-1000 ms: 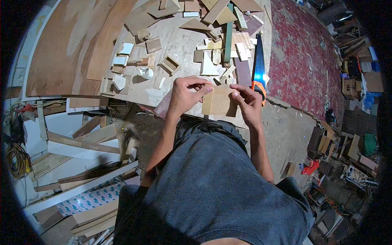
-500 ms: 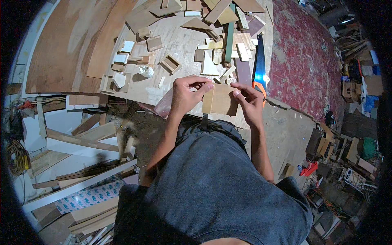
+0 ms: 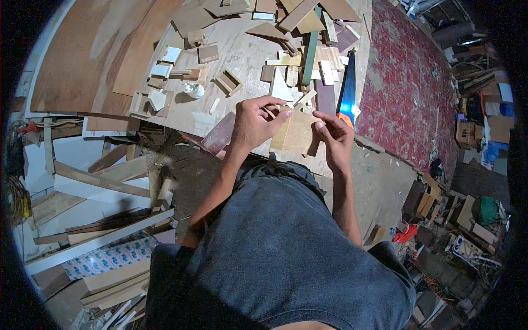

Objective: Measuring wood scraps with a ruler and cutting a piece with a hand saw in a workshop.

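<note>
A small light plywood panel point(image 3: 300, 135), with a narrower strip along its left side, lies at the near edge of the wooden worktable. My left hand point(image 3: 257, 122) grips its upper left corner between curled fingers and thumb. At the upper right corner, my right hand point(image 3: 335, 137) pinches the panel. Just beyond are small offcuts, including a white triangular piece point(image 3: 276, 85). A handsaw point(image 3: 347, 88) with a blue-looking blade and orange handle lies right of the panel, its handle partly behind my right hand. A white lumpy container point(image 3: 193, 91) stands to the left, near a little open wooden box point(image 3: 228, 81).
Large plywood sheets point(image 3: 71, 60) cover the upper left. More offcuts and a green strip point(image 3: 311, 55) fill the table's back. A worn red surface point(image 3: 401, 88) adjoins it on the right. Lumber scraps point(image 3: 99, 181) are piled at lower left, assorted clutter point(image 3: 467, 220) along the right.
The whole view has rotated slightly. Both hands stay on the panel at its upper corners, with only slight shifts of the fingers.
</note>
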Motion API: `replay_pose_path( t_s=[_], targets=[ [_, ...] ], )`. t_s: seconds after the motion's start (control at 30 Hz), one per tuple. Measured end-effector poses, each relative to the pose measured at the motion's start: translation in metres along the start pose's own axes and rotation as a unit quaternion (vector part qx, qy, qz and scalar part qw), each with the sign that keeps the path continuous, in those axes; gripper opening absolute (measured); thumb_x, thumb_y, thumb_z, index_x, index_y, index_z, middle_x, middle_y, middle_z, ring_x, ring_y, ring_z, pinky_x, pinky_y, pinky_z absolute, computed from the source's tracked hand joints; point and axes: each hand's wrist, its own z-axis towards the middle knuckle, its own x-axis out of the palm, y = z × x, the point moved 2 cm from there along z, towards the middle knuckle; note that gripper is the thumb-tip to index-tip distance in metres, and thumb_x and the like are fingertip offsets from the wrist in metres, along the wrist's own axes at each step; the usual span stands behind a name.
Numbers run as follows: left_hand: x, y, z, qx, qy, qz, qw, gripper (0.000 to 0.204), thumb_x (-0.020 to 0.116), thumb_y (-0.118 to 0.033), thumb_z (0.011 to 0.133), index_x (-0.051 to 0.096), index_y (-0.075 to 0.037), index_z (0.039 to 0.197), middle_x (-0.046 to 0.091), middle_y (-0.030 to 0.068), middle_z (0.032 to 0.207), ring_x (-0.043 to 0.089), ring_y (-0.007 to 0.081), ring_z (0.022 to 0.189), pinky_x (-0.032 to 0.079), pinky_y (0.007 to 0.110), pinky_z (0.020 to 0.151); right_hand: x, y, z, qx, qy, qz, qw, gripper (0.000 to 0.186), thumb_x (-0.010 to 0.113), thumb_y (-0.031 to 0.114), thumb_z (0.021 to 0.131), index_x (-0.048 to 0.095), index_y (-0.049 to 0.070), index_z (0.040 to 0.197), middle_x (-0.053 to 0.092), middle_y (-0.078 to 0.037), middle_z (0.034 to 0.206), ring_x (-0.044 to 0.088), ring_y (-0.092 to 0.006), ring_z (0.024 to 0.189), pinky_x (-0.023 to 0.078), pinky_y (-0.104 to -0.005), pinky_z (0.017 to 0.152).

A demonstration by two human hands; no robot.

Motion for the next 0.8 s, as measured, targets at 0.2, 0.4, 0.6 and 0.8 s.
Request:
replay_pose_path(
  t_s=[0.2,0.4,0.6,0.8],
  targets=[
    [0.001,0.009,-0.001,-0.006,0.005,-0.027,1.000,0.023,0.076,-0.012,0.087,0.073,0.004,0.103,0.073,0.0083,0.086,0.066,0.0083,0.076,0.054,0.023,0.067,0.007,0.006,0.003,-0.009,-0.009,-0.008,1.000,0.024,0.067,0.003,0.092,0.068,-0.004,0.116,0.068,-0.005,0.089,0.062,-0.0097,0.080,0.050,-0.0237,0.073],
    [0.002,0.012,-0.002,-0.011,0.017,-0.068,0.997,0.024,0.076,-0.013,0.085,0.072,0.006,0.099,0.073,0.0091,0.083,0.066,0.0085,0.072,0.053,0.023,0.063,0.008,0.005,0.005,-0.007,-0.014,-0.021,1.000,0.024,0.067,0.003,0.092,0.068,-0.003,0.116,0.069,-0.005,0.092,0.063,-0.0101,0.082,0.050,-0.0238,0.076],
    [0.003,0.023,-0.001,-0.002,0.014,-0.096,0.995,0.021,0.077,-0.012,0.080,0.071,0.006,0.089,0.070,0.0062,0.074,0.062,0.0063,0.065,0.048,0.023,0.057,0.009,0.003,0.003,-0.015,-0.024,-0.013,1.000,0.024,0.066,0.002,0.093,0.068,-0.003,0.116,0.068,-0.004,0.090,0.060,-0.0084,0.078,0.048,-0.0224,0.071],
    [0.004,0.038,-0.001,-0.020,0.004,-0.129,0.991,0.017,0.077,-0.011,0.078,0.070,0.003,0.084,0.068,0.0030,0.071,0.059,0.0058,0.063,0.046,0.023,0.056,0.013,-0.004,0.003,-0.005,-0.021,0.005,1.000,0.024,0.066,0.002,0.093,0.067,-0.004,0.116,0.065,-0.003,0.085,0.056,-0.0080,0.071,0.047,-0.0241,0.064]
  ],
)
